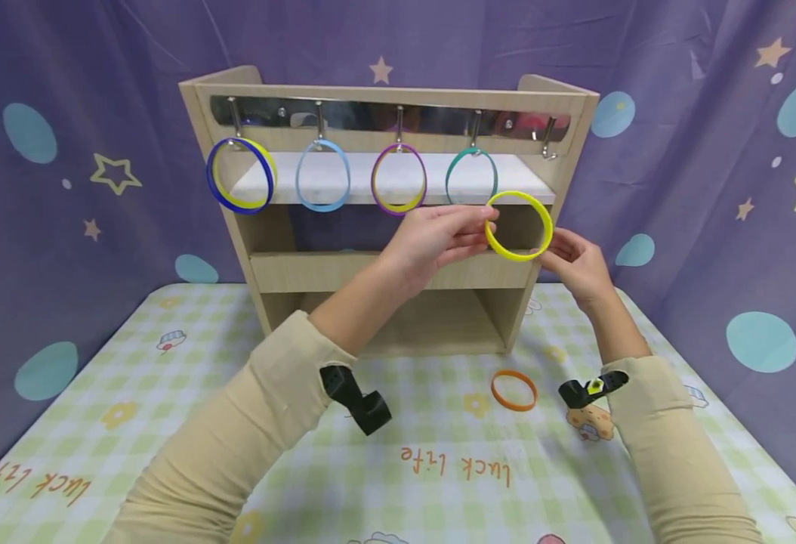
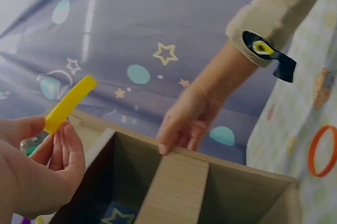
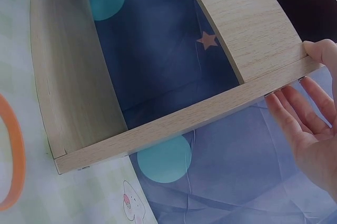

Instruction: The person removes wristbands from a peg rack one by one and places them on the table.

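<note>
Between its thumb and fingers my left hand (image 1: 435, 242) pinches a yellow wristband (image 1: 549, 227), held up in front of the right part of a wooden rack (image 1: 391, 272). The same yellow band shows edge-on in the left wrist view. My right hand (image 1: 578, 264) grips the rack's right side panel (image 3: 210, 110), thumb on the front edge and fingers round the outer face. Above the hands, a metal hook (image 1: 549, 140) at the far right of the rail carries no band. The hook beside it holds a teal band (image 1: 448, 181).
Further left on the rail hang a light blue band (image 1: 348, 177), a purple and yellow band (image 1: 373, 185), and a dark blue band (image 1: 211, 177) with a yellow one. An orange band (image 1: 495, 393) lies on the checked tablecloth (image 1: 187, 408). A patterned curtain (image 1: 99, 75) stands behind.
</note>
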A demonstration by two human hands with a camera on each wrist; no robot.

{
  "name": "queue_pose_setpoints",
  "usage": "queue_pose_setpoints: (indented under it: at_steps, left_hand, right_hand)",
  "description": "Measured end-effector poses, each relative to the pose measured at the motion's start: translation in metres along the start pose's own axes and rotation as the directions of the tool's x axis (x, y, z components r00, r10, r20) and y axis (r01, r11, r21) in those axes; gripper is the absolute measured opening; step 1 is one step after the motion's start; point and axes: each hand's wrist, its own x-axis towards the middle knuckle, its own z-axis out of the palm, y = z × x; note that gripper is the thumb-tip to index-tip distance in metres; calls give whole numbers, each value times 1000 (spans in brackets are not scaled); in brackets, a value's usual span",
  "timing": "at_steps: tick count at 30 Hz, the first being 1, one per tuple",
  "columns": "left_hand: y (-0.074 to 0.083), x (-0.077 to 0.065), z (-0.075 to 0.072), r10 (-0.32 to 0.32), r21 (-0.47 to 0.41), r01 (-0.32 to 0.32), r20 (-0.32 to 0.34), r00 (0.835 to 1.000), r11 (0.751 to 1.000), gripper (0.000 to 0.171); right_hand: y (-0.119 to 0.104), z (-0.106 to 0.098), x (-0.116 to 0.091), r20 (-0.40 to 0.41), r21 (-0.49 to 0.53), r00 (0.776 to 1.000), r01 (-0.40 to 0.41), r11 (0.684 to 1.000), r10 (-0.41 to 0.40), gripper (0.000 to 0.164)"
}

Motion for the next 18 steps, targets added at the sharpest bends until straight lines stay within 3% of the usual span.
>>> queue_pose_setpoints:
  at_steps: [7,10,14,18]
  left_hand:
    - [-27,4,-7,-76,54,76,-7,997,996,27]
    - [-41,6,-12,-121,84,121,-5,993,989,28]
    - [-59,8,-17,-183,147,183,-9,983,972,29]
    - [-75,10,-22,-256,151,260,-43,966,954,27]
  right_hand:
    - [-1,0,0,-18,-63,1000,5,998,-6,28]
    - [0,1,0,-9,-45,1000,-8,999,8,28]
    - [0,1,1,-1,-4,1000,-20,1000,20,28]
    - [1,2,1,1,7,1000,-10,1000,10,28]
